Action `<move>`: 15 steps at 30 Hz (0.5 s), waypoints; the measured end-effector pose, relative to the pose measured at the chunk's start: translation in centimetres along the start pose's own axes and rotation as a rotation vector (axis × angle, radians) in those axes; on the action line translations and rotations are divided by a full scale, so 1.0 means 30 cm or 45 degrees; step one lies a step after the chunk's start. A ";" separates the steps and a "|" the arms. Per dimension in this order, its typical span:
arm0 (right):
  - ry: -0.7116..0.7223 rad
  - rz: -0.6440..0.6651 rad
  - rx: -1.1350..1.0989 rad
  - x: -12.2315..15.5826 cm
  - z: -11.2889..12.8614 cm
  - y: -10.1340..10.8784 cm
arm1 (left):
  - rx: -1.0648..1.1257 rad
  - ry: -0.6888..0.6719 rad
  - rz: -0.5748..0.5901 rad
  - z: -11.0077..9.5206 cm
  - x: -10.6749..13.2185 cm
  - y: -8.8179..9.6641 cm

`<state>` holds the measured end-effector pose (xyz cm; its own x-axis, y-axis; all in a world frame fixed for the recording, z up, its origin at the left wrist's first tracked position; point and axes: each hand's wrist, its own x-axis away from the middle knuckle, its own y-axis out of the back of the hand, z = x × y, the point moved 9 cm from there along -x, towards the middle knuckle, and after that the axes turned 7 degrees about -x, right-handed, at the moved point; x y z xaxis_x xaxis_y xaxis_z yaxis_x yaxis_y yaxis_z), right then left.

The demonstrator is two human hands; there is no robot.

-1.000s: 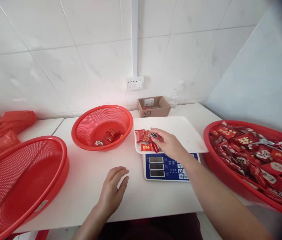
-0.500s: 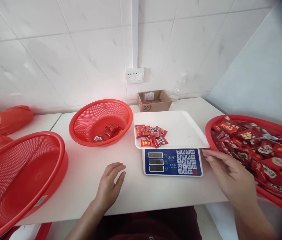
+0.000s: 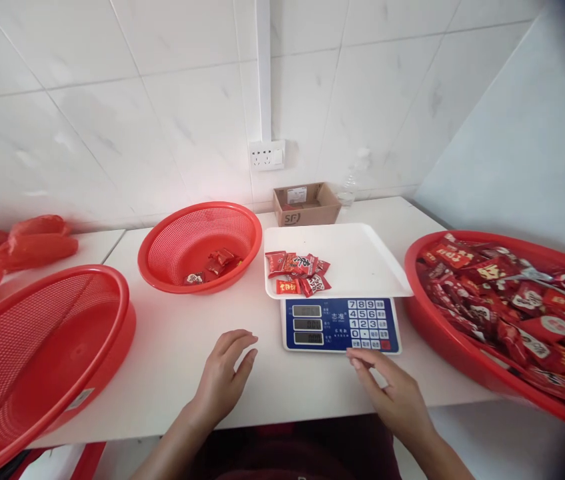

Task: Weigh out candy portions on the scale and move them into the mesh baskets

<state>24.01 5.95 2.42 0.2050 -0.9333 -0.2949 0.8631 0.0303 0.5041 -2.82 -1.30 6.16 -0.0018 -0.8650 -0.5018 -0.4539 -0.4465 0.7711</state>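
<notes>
A blue electronic scale (image 3: 341,325) with a white tray (image 3: 362,260) stands in the middle of the white table. Several red wrapped candies (image 3: 298,272) lie on the tray's left part. My right hand (image 3: 396,391) rests on the table just in front of the scale, fingers stretched out and empty, fingertips near the keypad's lower edge. My left hand (image 3: 223,377) lies on the table to the left of the scale, fingers apart, holding nothing.
A small red mesh basket (image 3: 162,250) with a few candies stands left of the scale. A large red basket (image 3: 429,320) full of red candy packets is at the right. Another big red basket (image 3: 112,333) sits at the left. Cardboard box (image 3: 306,205), wall socket (image 3: 266,155), red bags (image 3: 32,240) behind.
My right hand left the candies on the tray, swung out to the right of the scale, then came back in front of the scale. The left hand stayed put.
</notes>
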 end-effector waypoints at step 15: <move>0.099 0.295 -0.172 0.054 -0.001 -0.161 | -0.082 -0.222 -0.007 -0.121 -0.204 -0.027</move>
<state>20.19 4.31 -0.51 0.4344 -0.8659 -0.2482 0.8418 0.2922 0.4539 0.78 3.52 10.03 -0.1569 -0.8121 -0.5620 -0.3961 -0.4695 0.7891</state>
